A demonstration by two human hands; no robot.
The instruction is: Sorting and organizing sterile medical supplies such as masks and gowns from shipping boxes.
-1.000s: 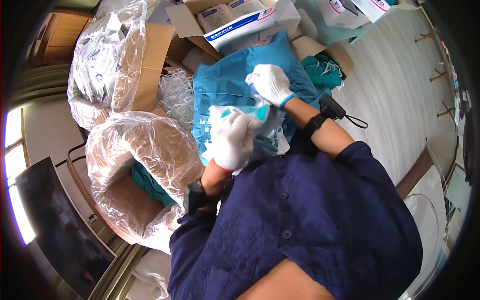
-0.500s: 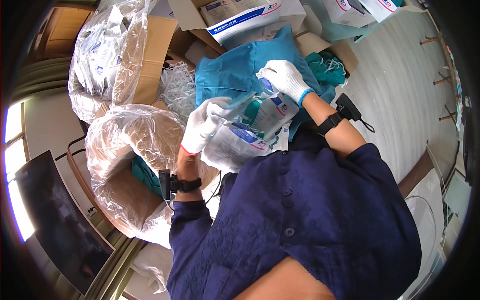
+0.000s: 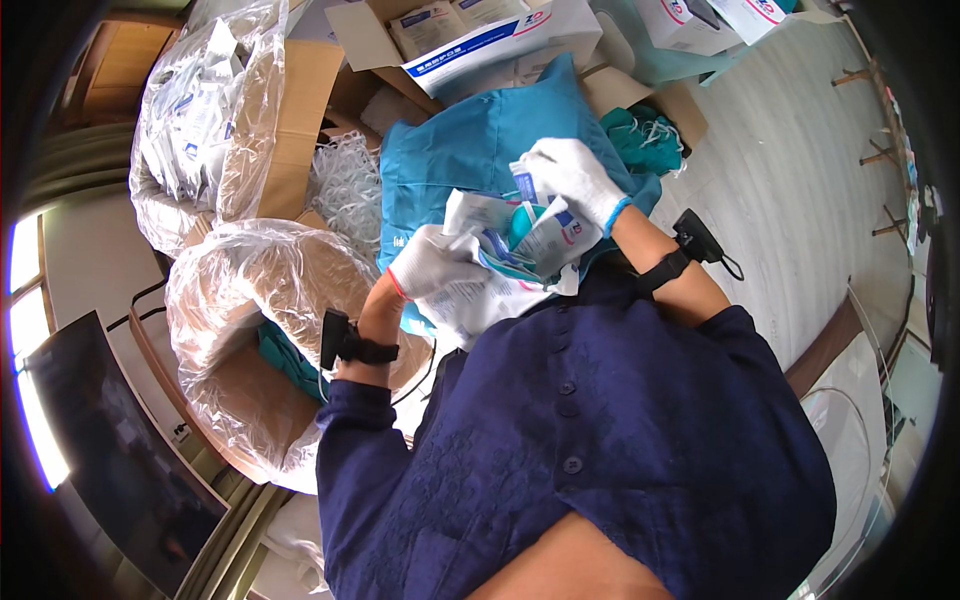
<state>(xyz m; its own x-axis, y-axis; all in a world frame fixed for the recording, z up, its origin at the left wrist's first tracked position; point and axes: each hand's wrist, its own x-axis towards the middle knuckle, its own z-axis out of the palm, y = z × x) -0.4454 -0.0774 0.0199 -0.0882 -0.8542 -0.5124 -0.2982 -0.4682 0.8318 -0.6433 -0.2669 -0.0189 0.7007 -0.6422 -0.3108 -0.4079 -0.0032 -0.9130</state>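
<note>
Both my hands wear white knitted gloves. On my lap, against a teal cloth cushion (image 3: pixel 440 150), lies a pile of white printed packets (image 3: pixel 480 306), with green face masks (image 3: pixel 522 226) among them. My left hand (image 3: pixel 436 263) is closed on the left side of the pile, gripping a white packet (image 3: pixel 468 210); its fingertips are partly hidden. Above the pile, my right hand (image 3: pixel 572 178) pinches a small white-and-blue packet (image 3: pixel 524 184) between thumb and fingers. I cannot tell whether a mask is inside it.
To the left stands a plastic-lined carton (image 3: pixel 215 340) with green masks inside. Behind it, another lined carton (image 3: pixel 195 130) holds many packets. White ear-loop cords (image 3: pixel 345 185) lie beside the cushion. A printed box (image 3: pixel 480 60) stands at the back, a carton of green masks (image 3: pixel 645 140) at right.
My left hand has lowered onto the pile, moving away from the clear film it held up. A white packet stands up beside it now. My right hand has shifted slightly down.
</note>
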